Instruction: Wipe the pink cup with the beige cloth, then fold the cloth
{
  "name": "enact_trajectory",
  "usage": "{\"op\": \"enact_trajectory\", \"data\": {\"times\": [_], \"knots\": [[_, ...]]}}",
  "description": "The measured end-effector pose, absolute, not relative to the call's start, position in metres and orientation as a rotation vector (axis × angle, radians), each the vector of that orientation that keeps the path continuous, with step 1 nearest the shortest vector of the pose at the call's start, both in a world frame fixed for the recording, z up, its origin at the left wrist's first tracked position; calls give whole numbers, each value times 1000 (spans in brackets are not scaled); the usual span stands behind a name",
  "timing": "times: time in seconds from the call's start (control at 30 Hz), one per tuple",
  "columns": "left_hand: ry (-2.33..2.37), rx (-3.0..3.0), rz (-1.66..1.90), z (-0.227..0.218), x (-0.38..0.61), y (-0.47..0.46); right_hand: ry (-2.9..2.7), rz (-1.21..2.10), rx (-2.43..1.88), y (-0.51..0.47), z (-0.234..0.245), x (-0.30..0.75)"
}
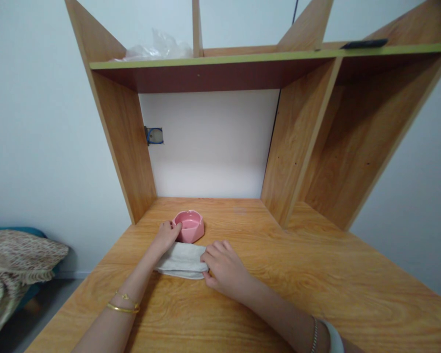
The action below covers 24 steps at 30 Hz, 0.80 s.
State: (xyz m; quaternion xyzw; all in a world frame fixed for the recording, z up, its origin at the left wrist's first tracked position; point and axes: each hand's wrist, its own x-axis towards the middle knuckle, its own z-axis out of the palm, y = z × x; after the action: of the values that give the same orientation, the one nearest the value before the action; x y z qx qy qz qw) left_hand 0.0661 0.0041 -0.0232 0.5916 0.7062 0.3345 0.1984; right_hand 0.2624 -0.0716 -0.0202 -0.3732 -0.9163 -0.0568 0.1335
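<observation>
As seen from head height, a wood-grain desk [297, 294] bearing a pink bowl [191, 230], faceted and upright, and a folded pale grey cloth [183, 261], laid flat just in front of it. At the bowl's left rim, the left hand [168, 236], pinching: thumb over the near left part of the rim, other fingers curled around the outer left side, bowl to the right of the fingers. At the cloth's right end, the right hand [226, 270], also pinching: thumb low at the near corner, other fingers bent over the top, cloth to their left. Between bowl and cloth, hardly any gap; touching or not, hard to tell. Above the left wrist, gold bracelets [124, 308]; on the right arm, a silver-coloured chain [314, 335] beside a white band [333, 338]. Behind, a wooden shelf unit [213, 76] holding crumpled clear plastic [161, 47] and, farther right, a flat dark object [365, 44]. Far left, a fringed patterned blanket [18, 255].
</observation>
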Motion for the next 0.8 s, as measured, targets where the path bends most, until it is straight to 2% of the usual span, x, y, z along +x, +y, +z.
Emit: {"op": "enact_trajectory", "data": {"times": [0.43,0.53,0.8], "knots": [[1801,1409,1013,-19,68,2,-2251,-414,-1903,-15,-13,357],[1742,1348,1040,-17,69,-1,-2253,-361,-1868,-14,-11,364],[1548,1369,997,-16,72,-6,-2464,-64,-1434,-16,-9,359]]}}
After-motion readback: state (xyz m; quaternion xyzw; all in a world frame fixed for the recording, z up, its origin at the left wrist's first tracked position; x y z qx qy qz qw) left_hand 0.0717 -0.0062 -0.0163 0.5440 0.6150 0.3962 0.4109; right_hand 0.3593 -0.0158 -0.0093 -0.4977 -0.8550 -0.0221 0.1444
